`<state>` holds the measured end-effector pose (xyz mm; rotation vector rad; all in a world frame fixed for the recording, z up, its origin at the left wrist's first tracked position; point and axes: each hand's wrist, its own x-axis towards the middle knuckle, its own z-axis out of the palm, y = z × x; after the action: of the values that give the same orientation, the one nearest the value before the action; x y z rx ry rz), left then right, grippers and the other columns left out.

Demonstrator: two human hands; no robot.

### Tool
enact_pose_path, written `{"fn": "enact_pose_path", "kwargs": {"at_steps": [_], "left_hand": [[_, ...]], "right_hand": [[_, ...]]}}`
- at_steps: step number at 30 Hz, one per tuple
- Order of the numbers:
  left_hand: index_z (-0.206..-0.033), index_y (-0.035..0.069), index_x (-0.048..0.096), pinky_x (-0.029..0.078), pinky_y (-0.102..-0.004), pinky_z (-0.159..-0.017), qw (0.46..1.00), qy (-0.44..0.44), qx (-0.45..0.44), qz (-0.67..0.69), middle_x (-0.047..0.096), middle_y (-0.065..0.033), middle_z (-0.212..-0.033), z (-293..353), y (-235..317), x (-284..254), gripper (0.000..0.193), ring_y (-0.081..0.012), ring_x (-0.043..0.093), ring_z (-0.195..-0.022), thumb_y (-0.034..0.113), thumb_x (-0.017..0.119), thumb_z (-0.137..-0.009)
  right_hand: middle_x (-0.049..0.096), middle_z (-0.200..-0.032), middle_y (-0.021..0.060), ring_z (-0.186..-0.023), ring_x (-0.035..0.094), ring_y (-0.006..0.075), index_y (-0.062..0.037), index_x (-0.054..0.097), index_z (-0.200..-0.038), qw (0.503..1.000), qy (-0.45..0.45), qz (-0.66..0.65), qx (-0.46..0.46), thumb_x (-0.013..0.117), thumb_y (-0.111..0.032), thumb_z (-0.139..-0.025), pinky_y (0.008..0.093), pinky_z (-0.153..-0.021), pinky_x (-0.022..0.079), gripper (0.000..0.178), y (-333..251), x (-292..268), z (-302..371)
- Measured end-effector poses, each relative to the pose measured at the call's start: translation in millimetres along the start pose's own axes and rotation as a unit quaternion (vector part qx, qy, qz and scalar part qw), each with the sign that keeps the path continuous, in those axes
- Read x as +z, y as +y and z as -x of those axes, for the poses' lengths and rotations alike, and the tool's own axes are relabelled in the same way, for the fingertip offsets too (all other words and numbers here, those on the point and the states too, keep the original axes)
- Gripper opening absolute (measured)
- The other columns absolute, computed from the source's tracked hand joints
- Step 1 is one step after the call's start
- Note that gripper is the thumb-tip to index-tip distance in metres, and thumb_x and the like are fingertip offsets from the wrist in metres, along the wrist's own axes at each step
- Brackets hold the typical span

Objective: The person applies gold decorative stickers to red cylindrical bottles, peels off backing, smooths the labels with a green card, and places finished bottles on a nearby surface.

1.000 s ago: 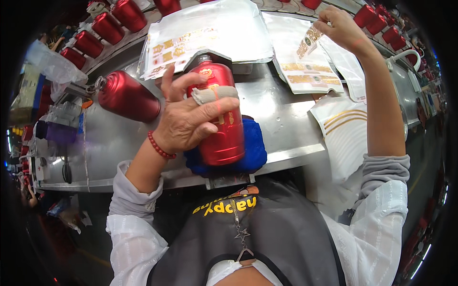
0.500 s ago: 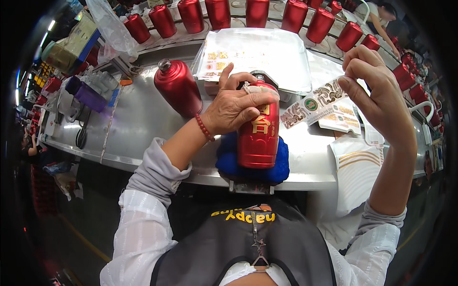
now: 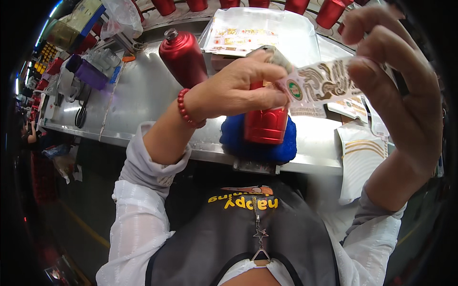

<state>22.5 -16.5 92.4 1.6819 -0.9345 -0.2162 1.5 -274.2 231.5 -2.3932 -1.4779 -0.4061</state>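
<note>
Between my hands stretches a clear decal strip [image 3: 329, 86] with brown-gold scrollwork and a green oval emblem. The thumb and fingers of my left hand [image 3: 234, 88] pinch its left end. Its other end is held by my right hand [image 3: 398, 76], raised at the right and slightly blurred. Behind the left hand a red metallic bottle [image 3: 265, 127] leans on a fuzzy blue pad [image 3: 232, 136] at the table's front edge; the hand and strip hide its upper part. A pale, cloth-like piece [image 3: 280, 58] shows at the left fingers. Another red bottle [image 3: 183, 59] stands to the left, its neck uncapped.
A white stack of decal sheets [image 3: 267, 28] lies behind the bottle on the metal table [image 3: 138, 95]. More printed sheets [image 3: 360, 152] lie at the right. Several red bottles [image 3: 329, 13] line the curved conveyor. A purple bottle [image 3: 90, 74] is at the far left.
My left hand has moved right from the bottle and now pinches the strip's left end. The right hand has come closer to view. The whole view has shifted, cutting off the conveyor bottles' tops.
</note>
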Motion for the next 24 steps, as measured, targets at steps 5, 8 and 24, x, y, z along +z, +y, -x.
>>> {"fn": "enact_pose_path", "kwargs": {"at_steps": [5,8,24], "left_hand": [[-0.095,0.002,0.067,0.047,-0.027,-0.079,0.988,-0.009,-0.123,0.089,0.067,-0.0026,-0.091,60.9,-11.4,4.8,0.019,-0.0101,0.059,-0.086,0.02,0.065,-0.097],[-0.093,0.001,0.067,0.049,-0.0263,-0.076,0.959,0.016,-0.222,0.173,0.067,-0.0017,-0.085,70.9,-31.7,15.1,0.023,-0.0084,0.06,-0.081,0.023,0.063,-0.099],[-0.087,0.0,0.066,0.049,-0.0256,-0.072,0.957,0.047,-0.243,0.149,0.065,-0.0015,-0.08,68.2,-41.6,18.9,0.027,-0.0075,0.059,-0.076,0.023,0.063,-0.1]], "right_hand": [[0.058,-0.093,0.0066,-0.074,0.047,0.0106,-0.0005,0.059,-0.079,0.937,0.121,-0.278,0.174,0.071,-0.015,-0.092,0.0244,-0.064,0.038,0.023,5.2,90.3,52.1],[0.057,-0.095,0.0067,-0.079,0.05,0.0114,-0.0002,0.058,-0.078,0.894,0.121,-0.312,0.298,0.07,-0.013,-0.093,0.0244,-0.068,0.04,0.023,6.1,139.7,87.5],[0.057,-0.095,0.0078,-0.088,0.055,0.0149,0.0008,0.062,-0.079,0.852,0.147,-0.362,0.347,0.07,-0.012,-0.093,0.026,-0.076,0.044,0.021,6.4,184.3,104.5]]}}
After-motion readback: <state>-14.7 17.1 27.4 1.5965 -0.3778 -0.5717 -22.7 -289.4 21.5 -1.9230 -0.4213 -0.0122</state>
